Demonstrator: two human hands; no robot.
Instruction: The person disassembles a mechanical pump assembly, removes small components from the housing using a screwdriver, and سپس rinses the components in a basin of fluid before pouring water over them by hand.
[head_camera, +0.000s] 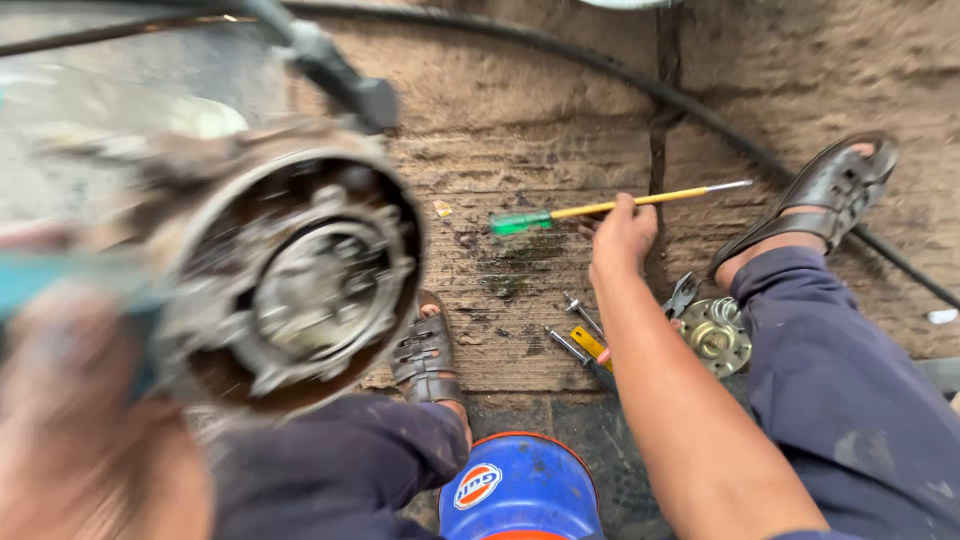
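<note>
From the head view, the right hand (622, 235) pinches a long yellow-shafted screwdriver (610, 207) lying on the far stone floor (520, 130). The left hand (70, 400), near left, is too blurred to tell its grip. Such a light pinch might let the tool slip.

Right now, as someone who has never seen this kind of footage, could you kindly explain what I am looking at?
This is one picture from a camera worn on a person's head, looking down at their own arms, legs and sandals. The right hand reaches onto the rough stone floor and touches a long screwdriver with a green handle and yellow shaft. The left hand is blurred near a round, greasy metal hub; whether it grips anything is unclear. Loose bolts, a brass-coloured flange and a blue container are nearby.
</note>
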